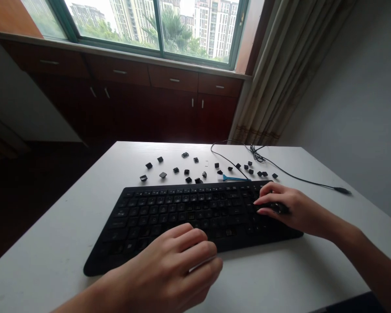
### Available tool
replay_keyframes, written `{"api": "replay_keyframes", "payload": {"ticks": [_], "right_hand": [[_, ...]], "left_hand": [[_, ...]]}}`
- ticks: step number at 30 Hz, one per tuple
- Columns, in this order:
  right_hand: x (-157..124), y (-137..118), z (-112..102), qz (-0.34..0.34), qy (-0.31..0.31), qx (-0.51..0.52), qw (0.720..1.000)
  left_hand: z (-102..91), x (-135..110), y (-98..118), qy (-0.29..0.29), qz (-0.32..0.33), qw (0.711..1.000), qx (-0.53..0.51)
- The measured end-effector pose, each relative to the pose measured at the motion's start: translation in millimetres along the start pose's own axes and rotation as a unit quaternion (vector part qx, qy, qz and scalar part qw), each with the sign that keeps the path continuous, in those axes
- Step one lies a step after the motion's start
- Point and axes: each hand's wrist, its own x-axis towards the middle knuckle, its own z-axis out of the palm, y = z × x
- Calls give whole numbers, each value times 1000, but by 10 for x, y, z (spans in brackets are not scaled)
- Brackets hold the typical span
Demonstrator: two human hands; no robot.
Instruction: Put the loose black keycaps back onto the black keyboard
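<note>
A black keyboard [172,208] lies at a slant on the white table, and dark gaps show among its keys where caps are off. My left hand [176,265] rests over its front edge near the middle, fingers curled and close together, fingertips hidden. What it holds, if anything, does not show. Above the number keys at the keyboard's right end is my right hand [286,206], thumb and forefinger drawn close together in a pinch. Something dark shows between them, too unclear to name. Behind the keyboard lie several loose black keycaps [163,175] and a blue brush [234,178] with white bristles.
A black cable [293,174] loops behind the keyboard and runs along the right of the white table [65,234] to its plug [342,190]. A dark object [348,304] sits at the lower right corner. Brown cabinets [133,104] stand beyond, under a window.
</note>
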Motion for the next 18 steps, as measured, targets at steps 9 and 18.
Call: {"api": "replay_keyframes", "payload": {"ticks": [9, 18], "right_hand": [[12, -14, -83, -8, -24, -38, 999], [31, -7, -42, 0, -18, -29, 999]], "left_hand": [[16, -21, -32, -4, -9, 1000, -7], [17, -10, -28, -2, -14, 1000, -4]]}}
